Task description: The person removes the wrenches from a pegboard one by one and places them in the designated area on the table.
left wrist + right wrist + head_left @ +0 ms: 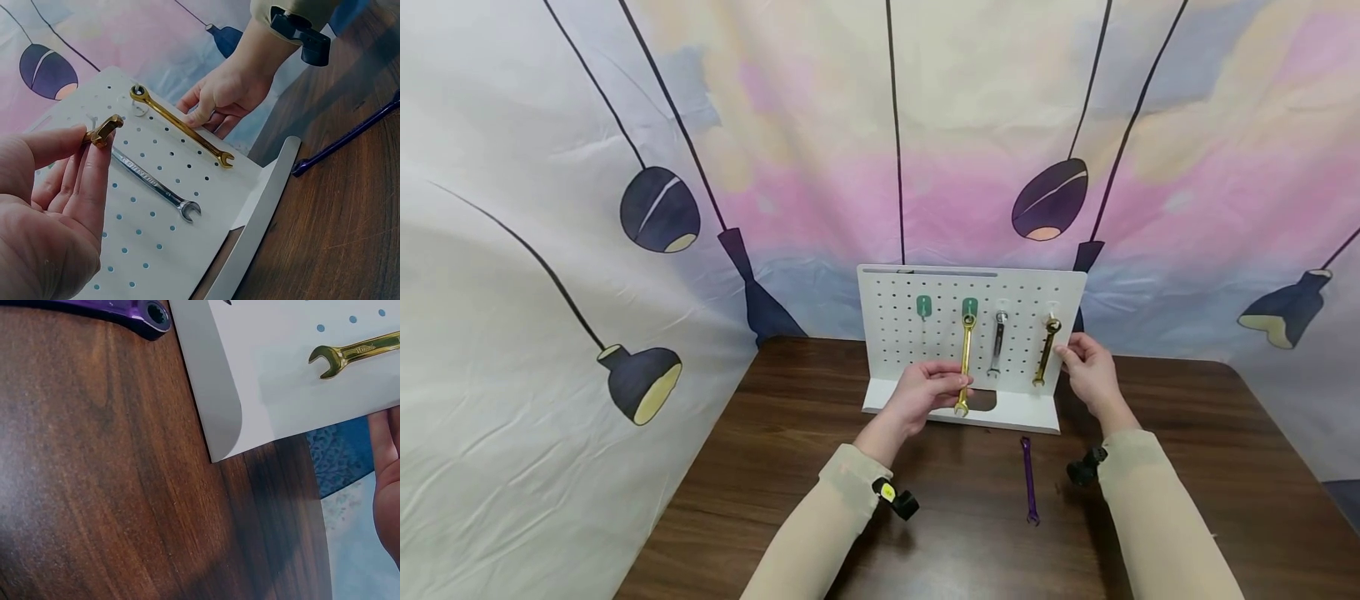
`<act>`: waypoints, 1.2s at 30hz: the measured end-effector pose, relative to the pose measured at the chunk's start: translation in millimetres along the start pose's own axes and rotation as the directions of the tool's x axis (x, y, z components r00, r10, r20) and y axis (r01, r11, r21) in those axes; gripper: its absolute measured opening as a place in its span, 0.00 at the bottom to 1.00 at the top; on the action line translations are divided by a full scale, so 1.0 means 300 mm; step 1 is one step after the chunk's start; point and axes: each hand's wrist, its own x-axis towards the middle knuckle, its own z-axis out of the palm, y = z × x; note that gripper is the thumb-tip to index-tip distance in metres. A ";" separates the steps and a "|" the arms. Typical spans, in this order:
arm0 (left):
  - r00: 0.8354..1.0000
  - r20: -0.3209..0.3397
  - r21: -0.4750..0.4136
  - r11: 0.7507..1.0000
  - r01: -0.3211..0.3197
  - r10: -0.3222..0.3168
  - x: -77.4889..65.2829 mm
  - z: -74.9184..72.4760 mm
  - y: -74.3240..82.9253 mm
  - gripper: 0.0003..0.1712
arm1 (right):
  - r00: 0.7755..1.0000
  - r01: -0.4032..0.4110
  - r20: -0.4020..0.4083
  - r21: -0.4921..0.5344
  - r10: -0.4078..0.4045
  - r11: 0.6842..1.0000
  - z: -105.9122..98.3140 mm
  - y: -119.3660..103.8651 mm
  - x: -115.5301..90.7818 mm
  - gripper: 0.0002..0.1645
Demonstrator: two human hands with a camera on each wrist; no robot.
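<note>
My left hand (921,393) pinches a gold combination wrench (966,354) near its lower, open-jawed end. The wrench's ring end overlaps a green hook (970,305) on the white pegboard (891,346). In the left wrist view this wrench (105,131) points end-on toward the camera, between thumb and fingers. My right hand (1090,375) grips the pegboard's right edge, thumb in front and fingers behind. Beside that thumb hangs a second gold wrench (1046,357). A silver wrench (997,346) hangs between the two gold ones.
Another green hook (924,307), at the left, bears no wrench. On the brown wooden table (760,500) lies a purple wrench (1029,483), in front of the pegboard's base. A cloth backdrop (820,167) with painted lamps hangs behind the table.
</note>
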 end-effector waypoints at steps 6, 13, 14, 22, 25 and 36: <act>1.000 0.003 0.008 1.000 -0.006 0.006 -0.004 0.005 0.003 0.21 | 1.000 0.003 0.006 -0.002 -0.003 1.000 -0.002 0.002 -0.002 0.16; 1.000 0.006 0.005 1.000 -0.006 0.006 -0.004 0.011 0.004 0.20 | 1.000 -0.003 0.005 -0.007 0.003 1.000 -0.001 0.007 -0.001 0.15; 1.000 0.002 0.003 1.000 -0.005 0.005 -0.005 0.012 0.004 0.19 | 1.000 -0.002 0.007 -0.006 0.002 1.000 -0.001 0.008 -0.001 0.15; 1.000 -0.008 -0.024 0.999 -0.029 0.029 -0.003 0.018 0.017 0.16 | 1.000 0.009 0.007 0.002 -0.009 1.000 -0.004 0.010 0.000 0.16; 0.999 -0.015 -0.027 0.999 -0.036 0.035 -0.003 0.020 0.021 0.15 | 1.000 0.006 0.013 0.014 -0.007 1.000 -0.003 0.007 0.002 0.16; 0.999 0.007 -0.003 0.999 -0.035 0.035 -0.006 0.026 0.012 0.15 | 1.000 -0.005 0.011 0.032 0.004 0.999 -0.005 0.005 0.001 0.17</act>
